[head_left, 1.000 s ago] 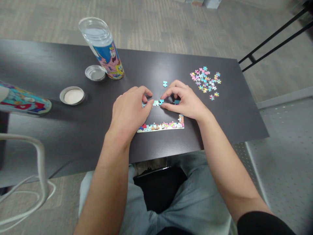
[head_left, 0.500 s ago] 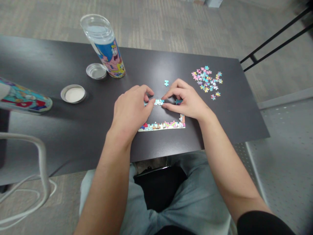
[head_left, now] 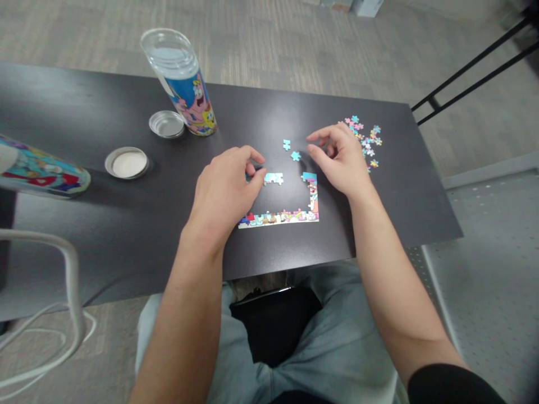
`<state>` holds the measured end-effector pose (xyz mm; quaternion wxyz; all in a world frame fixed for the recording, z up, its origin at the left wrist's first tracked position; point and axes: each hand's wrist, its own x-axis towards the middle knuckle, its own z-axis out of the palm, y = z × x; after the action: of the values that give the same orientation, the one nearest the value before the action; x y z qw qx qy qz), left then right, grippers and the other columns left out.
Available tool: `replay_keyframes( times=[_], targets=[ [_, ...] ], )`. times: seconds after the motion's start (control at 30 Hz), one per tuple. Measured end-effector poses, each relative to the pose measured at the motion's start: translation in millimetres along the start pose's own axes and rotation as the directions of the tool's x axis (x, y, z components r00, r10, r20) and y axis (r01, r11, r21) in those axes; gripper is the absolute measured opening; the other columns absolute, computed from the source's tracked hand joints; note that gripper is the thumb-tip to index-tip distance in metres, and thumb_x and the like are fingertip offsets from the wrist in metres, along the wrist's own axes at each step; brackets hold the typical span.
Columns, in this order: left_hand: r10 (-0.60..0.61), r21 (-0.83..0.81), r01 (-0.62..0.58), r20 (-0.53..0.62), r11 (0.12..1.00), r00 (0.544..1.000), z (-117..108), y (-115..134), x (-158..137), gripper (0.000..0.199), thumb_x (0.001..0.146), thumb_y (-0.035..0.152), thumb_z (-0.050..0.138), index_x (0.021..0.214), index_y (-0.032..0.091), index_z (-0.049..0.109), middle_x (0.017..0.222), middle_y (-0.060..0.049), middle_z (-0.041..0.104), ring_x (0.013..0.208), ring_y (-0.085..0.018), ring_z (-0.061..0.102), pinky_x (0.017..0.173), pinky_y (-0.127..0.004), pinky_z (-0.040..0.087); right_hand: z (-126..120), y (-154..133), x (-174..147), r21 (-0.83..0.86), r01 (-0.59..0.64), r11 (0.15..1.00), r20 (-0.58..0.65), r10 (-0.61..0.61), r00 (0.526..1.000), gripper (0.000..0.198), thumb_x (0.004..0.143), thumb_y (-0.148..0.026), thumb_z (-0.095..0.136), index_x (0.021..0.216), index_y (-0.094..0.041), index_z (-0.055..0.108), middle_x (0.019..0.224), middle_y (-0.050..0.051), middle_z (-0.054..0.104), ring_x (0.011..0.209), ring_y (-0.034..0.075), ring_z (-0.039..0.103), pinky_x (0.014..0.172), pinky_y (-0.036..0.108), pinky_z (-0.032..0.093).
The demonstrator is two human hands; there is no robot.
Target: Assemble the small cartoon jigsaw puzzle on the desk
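My left hand rests on the table with its fingers curled, the thumb against a short strip of joined light-blue puzzle pieces; part of the strip is hidden beneath it. My right hand hovers to the right, thumb and forefinger apart, nothing visible between them. Between the hands and a little farther back lie a loose blue puzzle piece and another teal puzzle piece. A joined puzzle border runs along the near side and up the right, its left end hidden by my left hand.
A pile of puzzle pieces lies on the right, partly behind my right hand. A clear-topped cartoon tube stands at the back left, near a metal lid, another round lid and a second printed tube. A white cable is at left.
My right hand has let go of a blue piece, which now lies apart behind the strip, and has moved right toward the pile. My left hand has stayed in place.
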<state>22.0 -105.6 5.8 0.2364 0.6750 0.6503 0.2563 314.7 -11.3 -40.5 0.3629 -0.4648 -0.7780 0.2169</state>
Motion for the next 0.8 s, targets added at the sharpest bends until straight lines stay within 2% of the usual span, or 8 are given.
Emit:
replay_keyframes(
  times=[0.13, 0.33, 0.47, 0.53, 0.63, 0.7, 0.8],
  targets=[
    [-0.003, -0.029, 0.003, -0.006, 1.000, 1.000, -4, -2, 0, 0.017, 0.107, 0.031, 0.083, 0.122, 0.031, 0.088, 0.110, -0.003, 0.086, 0.094, -0.028, 0.073, 0.085, -0.045, 0.052, -3, 4, 0, -0.038, -0.052, 0.998, -0.007, 0.051, 0.999, 0.017, 0.113, -0.042, 0.088, 0.125, -0.030, 0.090, 0.108, 0.007, 0.069, 0.095, 0.031, 0.058, 0.101, 0.056, 0.061],
    [-0.053, -0.061, 0.052, -0.020, 0.997, 0.998, -11, -7, -3, 0.018, 0.108, 0.035, 0.084, 0.124, 0.031, 0.089, 0.106, -0.003, 0.085, 0.090, -0.028, 0.070, 0.083, -0.045, 0.051, 2, -15, -2, -0.082, -0.061, 0.995, 0.089, 0.068, 0.994, 0.020, 0.104, -0.036, 0.098, 0.124, -0.032, 0.093, 0.122, 0.010, 0.077, 0.106, 0.033, 0.070, 0.119, 0.063, 0.066],
    [-0.087, -0.060, 0.085, -0.022, 0.995, 0.996, -16, -13, -3, 0.021, 0.109, 0.038, 0.084, 0.128, 0.029, 0.089, 0.106, -0.002, 0.083, 0.089, -0.026, 0.066, 0.080, -0.044, 0.048, 5, -18, -2, -0.056, -0.049, 0.997, 0.111, 0.055, 0.992, 0.017, 0.105, -0.032, 0.095, 0.121, -0.030, 0.093, 0.119, 0.010, 0.076, 0.109, 0.034, 0.074, 0.116, 0.060, 0.068],
    [-0.101, -0.043, 0.100, -0.017, 0.994, 0.995, -18, -15, -4, 0.021, 0.110, 0.038, 0.084, 0.128, 0.029, 0.088, 0.108, -0.001, 0.083, 0.091, -0.026, 0.065, 0.081, -0.044, 0.048, 5, -15, -2, -0.032, -0.034, 0.999, 0.139, 0.039, 0.989, 0.011, 0.106, -0.037, 0.097, 0.113, -0.032, 0.090, 0.117, 0.009, 0.076, 0.106, 0.033, 0.070, 0.111, 0.058, 0.068],
    [-0.098, -0.051, 0.099, 0.010, 0.994, 0.995, -21, -14, -6, 0.025, 0.112, 0.045, 0.085, 0.131, 0.029, 0.087, 0.109, -0.002, 0.085, 0.097, -0.028, 0.065, 0.086, -0.045, 0.050, 6, -7, -1, -0.007, -0.014, 1.000, 0.165, 0.015, 0.986, 0.033, 0.109, -0.060, 0.101, 0.104, -0.033, 0.084, 0.114, 0.009, 0.074, 0.098, 0.030, 0.061, 0.099, 0.056, 0.065],
    [-0.098, -0.062, 0.100, 0.033, 0.993, 0.995, -22, -12, -7, 0.028, 0.112, 0.050, 0.085, 0.131, 0.029, 0.087, 0.108, -0.002, 0.086, 0.101, -0.029, 0.065, 0.087, -0.046, 0.050, 7, -2, 0, 0.013, -0.001, 1.000, 0.138, 0.000, 0.990, 0.044, 0.113, -0.073, 0.094, 0.102, -0.033, 0.081, 0.108, 0.008, 0.073, 0.096, 0.030, 0.060, 0.094, 0.056, 0.063],
    [-0.117, -0.069, 0.119, 0.044, 0.990, 0.992, -23, -11, -7, 0.034, 0.109, 0.058, 0.087, 0.128, 0.031, 0.087, 0.105, -0.003, 0.087, 0.104, -0.032, 0.066, 0.085, -0.047, 0.048, 5, 1, 0, 0.033, 0.005, 0.999, 0.109, -0.008, 0.994, 0.042, 0.120, -0.074, 0.082, 0.109, -0.033, 0.086, 0.105, 0.009, 0.075, 0.096, 0.033, 0.065, 0.095, 0.058, 0.063]
  ],
)
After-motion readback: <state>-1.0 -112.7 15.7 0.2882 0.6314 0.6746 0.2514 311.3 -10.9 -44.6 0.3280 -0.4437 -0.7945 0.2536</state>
